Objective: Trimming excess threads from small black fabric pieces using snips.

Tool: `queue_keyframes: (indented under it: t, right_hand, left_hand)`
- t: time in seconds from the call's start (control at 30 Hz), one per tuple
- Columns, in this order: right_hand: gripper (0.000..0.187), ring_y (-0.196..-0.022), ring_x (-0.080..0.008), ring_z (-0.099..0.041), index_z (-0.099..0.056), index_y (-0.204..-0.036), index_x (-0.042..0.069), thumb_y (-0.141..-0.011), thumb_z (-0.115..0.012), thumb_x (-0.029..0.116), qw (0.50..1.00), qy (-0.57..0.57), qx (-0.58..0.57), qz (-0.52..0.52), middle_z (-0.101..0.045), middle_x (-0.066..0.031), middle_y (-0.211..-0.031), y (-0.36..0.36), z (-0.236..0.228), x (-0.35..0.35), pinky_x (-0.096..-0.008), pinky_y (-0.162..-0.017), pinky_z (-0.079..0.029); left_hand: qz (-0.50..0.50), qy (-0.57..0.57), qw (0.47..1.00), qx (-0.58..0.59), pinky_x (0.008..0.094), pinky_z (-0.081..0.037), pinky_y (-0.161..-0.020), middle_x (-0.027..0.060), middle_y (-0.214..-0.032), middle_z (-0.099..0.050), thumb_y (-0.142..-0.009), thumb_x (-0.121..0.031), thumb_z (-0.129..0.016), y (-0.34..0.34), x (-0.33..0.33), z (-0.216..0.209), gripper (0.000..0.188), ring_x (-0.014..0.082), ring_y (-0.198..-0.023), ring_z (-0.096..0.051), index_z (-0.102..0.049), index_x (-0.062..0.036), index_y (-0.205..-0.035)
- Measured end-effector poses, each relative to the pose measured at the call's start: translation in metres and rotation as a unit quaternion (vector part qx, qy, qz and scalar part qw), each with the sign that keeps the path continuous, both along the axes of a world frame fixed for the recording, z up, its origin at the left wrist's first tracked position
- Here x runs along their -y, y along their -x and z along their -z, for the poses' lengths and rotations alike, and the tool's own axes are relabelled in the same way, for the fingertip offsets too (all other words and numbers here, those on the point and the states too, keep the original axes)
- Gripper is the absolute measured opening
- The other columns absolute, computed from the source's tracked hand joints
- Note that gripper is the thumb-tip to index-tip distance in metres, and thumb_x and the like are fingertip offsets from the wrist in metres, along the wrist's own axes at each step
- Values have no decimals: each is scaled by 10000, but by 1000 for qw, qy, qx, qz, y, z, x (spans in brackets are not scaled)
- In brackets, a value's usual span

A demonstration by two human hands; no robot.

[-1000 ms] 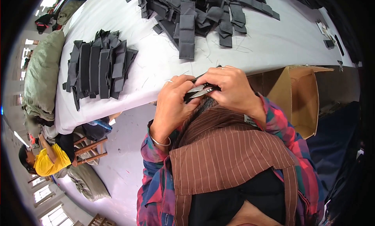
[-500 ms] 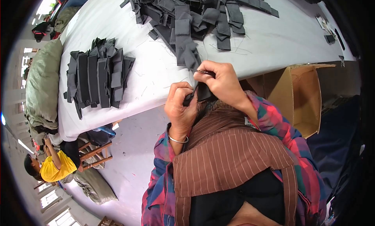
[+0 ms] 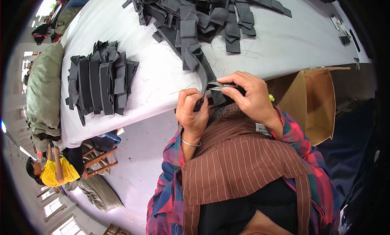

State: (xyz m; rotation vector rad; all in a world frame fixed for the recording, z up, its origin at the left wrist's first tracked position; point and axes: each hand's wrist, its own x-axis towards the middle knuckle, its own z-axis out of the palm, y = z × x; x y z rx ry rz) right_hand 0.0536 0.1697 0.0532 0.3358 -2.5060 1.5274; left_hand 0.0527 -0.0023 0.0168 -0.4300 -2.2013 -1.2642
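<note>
My left hand [image 3: 192, 110] is closed on a dark grey fabric strip [image 3: 201, 69], which runs back over the table edge to a large heap of the same folded pieces [image 3: 188, 28]. My right hand [image 3: 254, 95] grips a small pair of thread snips [image 3: 217, 86]. Their pale blades lie against the strip, just right of my left fingers. Part of the handle is hidden in my right palm. Left of my hands, a neat bundle of dark fabric pieces [image 3: 94, 84] rests on the white table.
The white-covered table [image 3: 158, 78] has loose threads on it. An opened cardboard box [image 3: 319, 101] stands to the right below its edge. A stuffed sack [image 3: 44, 85] is at the far left. One person in a yellow top [image 3: 61, 172] sits near a wooden stool [image 3: 99, 160].
My right hand has moved right and slightly down, and the snips' blades now show at the strip. My left hand has shifted a little right, still holding the strip.
</note>
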Motion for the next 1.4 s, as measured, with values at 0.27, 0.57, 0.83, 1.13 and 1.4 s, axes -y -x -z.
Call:
queue_keyframes:
  t: [0.27, 0.57, 0.83, 1.13, 1.4]
  right_hand:
    - [121, -654, -243, -577, -663, -877, 77, -772, -681, 134, 988, -143, -54, 35, -624, -61, -746, 3, 9, 2, -340, -585, -442]
    - [148, -705, -262, -610, -655, -902, 69, -773, -676, 138, 996, -83, -15, -6, -642, -80, -792, -5, 10, 5, -339, -613, -464]
    - [152, -712, -256, -608, -657, -911, 64, -770, -676, 118, 995, -89, 1, 38, -636, -81, -787, 0, 14, 5, -330, -620, -463]
    - [172, -680, -252, -589, -671, -897, 70, -732, -704, 107, 995, -89, -45, 16, -629, -67, -749, -2, 19, 5, -328, -614, -451]
    - [155, -661, -240, -581, -666, -878, 84, -732, -701, 121, 995, -85, -47, 17, -622, -49, -736, -7, 20, 11, -330, -602, -440]
  left_hand:
    - [45, 39, 998, -11, 318, -449, -615, 77, -793, -552, -547, 122, -678, -5, 2, 13, 282, 248, -721, -541, -571, -38, -753]
    - [29, 24, 999, -31, 323, -453, -615, 81, -787, -560, -551, 129, -680, -7, 0, 24, 304, 258, -712, -544, -560, -43, -771]
    - [-1, -73, 996, 42, 273, -464, -615, 104, -786, -569, -650, 107, -742, -12, -3, 30, 309, 223, -666, -565, -512, -39, -797]
    - [0, -71, 996, 45, 229, -448, -633, 78, -799, -550, -707, 130, -704, -11, -3, 30, 264, 137, -706, -546, -503, -20, -788]
    - [-2, -59, 997, 39, 288, -466, -599, 106, -776, -572, -648, 102, -732, -11, -5, 28, 296, 229, -660, -570, -508, -34, -786]
